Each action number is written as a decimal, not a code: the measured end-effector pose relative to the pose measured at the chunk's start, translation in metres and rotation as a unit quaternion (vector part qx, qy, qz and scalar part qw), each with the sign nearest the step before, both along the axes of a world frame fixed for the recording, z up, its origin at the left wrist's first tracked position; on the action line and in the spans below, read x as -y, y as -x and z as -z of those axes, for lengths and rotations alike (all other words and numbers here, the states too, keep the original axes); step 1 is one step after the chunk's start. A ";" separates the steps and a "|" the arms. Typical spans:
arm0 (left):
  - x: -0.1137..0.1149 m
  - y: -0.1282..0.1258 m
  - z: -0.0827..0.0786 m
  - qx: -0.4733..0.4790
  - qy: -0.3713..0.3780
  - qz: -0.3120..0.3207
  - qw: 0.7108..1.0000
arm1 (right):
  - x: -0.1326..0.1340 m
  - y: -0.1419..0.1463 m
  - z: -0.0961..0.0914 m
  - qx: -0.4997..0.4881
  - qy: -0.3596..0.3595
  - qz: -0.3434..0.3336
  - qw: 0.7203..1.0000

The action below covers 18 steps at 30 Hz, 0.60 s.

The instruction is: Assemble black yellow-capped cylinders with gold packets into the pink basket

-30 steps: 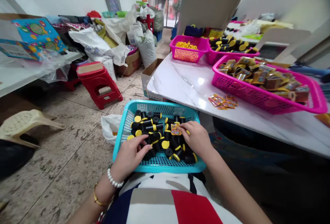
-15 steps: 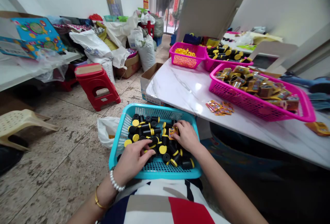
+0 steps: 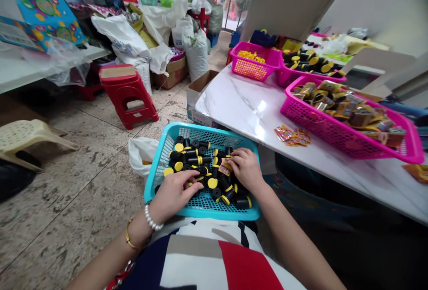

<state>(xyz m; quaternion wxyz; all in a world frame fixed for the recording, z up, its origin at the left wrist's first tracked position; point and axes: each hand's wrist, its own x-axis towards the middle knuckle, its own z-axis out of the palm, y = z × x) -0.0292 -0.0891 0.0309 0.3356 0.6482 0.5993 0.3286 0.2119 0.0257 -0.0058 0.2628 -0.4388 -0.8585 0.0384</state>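
Observation:
A turquoise mesh basket (image 3: 152, 183) rests at my lap, holding several small black plastic cylinders with yellow caps (image 3: 192, 153). My left hand (image 3: 179, 188) is inside its near left part, with thumb and fingers curled around a black cylinder with a yellow rim (image 3: 202, 171). Part of that cylinder is hidden by the fingers. Over the right side, my right hand (image 3: 246, 169) pinches a small orange printed packet or label (image 3: 225, 168) between thumb and fingertips. It is held just above the cylinders.
On the marbled white table (image 3: 240, 103), to the right, lie more orange printed pieces (image 3: 292, 135). Pink baskets hold wrapped pieces (image 3: 347, 105), black-and-yellow cylinders (image 3: 304, 60) and yellow parts (image 3: 250, 56). A red stool (image 3: 129, 96) and white bag (image 3: 140, 152) stand left.
The view has tilted and shifted slightly. The orange piece in my right hand has turned and is now tilted. My left hand keeps nearly the same place at the cylinder.

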 end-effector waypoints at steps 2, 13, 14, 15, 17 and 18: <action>0.000 -0.002 -0.004 0.033 0.010 -0.020 0.999 | 0.009 0.004 -0.010 -0.039 -0.017 -0.004 0.999; -0.006 -0.014 -0.005 0.286 0.091 -0.059 0.952 | 0.065 0.056 -0.036 -0.094 -0.050 -0.135 0.985; -0.005 -0.011 -0.004 0.301 0.112 -0.063 0.945 | 0.065 0.056 -0.034 -0.096 -0.052 -0.134 0.985; -0.005 -0.009 -0.003 0.313 0.126 -0.069 0.939 | 0.065 0.056 -0.033 -0.099 -0.053 -0.131 0.985; -0.002 -0.007 -0.002 0.319 0.109 -0.104 0.936 | 0.064 0.056 -0.030 -0.106 -0.048 -0.121 0.986; -0.001 -0.007 -0.002 0.310 0.074 -0.132 0.938 | 0.063 0.055 -0.030 -0.109 -0.046 -0.115 0.986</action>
